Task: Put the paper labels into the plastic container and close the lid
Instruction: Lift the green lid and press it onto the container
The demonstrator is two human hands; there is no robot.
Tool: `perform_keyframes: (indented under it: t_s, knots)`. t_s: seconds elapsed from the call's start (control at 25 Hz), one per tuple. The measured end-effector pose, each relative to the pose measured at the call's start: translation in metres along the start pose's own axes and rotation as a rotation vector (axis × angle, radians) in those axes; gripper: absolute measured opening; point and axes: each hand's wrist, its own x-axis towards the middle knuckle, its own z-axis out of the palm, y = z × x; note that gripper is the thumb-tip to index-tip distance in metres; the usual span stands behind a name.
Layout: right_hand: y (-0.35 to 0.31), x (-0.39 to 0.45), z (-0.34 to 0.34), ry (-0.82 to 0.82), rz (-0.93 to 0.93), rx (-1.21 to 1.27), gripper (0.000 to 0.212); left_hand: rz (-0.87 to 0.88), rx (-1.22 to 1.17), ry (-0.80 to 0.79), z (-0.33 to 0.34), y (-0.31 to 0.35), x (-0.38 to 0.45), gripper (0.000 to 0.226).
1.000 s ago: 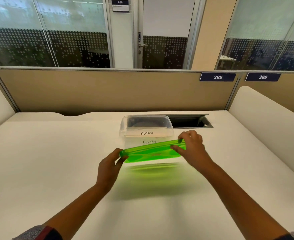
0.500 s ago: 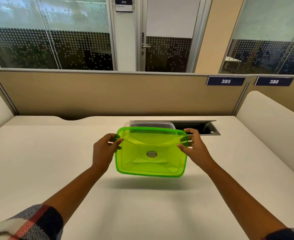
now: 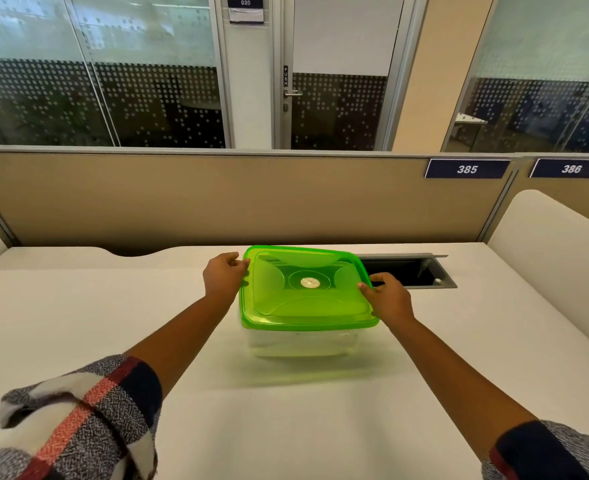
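Note:
A translucent green lid [image 3: 306,289] lies flat on top of the clear plastic container [image 3: 301,344], which stands on the white desk. My left hand [image 3: 224,277] grips the lid's left edge, thumb on top. My right hand [image 3: 388,299] grips the lid's right edge. The lid covers the whole opening, so the paper labels inside are hidden; only the container's front wall shows below the lid's rim.
An open cable slot [image 3: 407,273] with a grey frame lies in the desk just right of the container. A beige partition [image 3: 216,199] runs along the far edge, and white side panels [image 3: 556,265] close in the desk's sides.
Both hands turned the lid from edge-on to flat, carried it away from me and set it down on top of the container, hiding the labels that showed through the container's wall.

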Motion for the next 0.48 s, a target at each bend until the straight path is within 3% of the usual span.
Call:
perform_keyframes:
  t_s: [0.48]
  knots:
    - [0.01, 0.009, 0.021, 0.026, -0.059, -0.276, 0.038, 0.056, 0.19, 0.017, 0.01, -0.031, 0.007, 0.035]
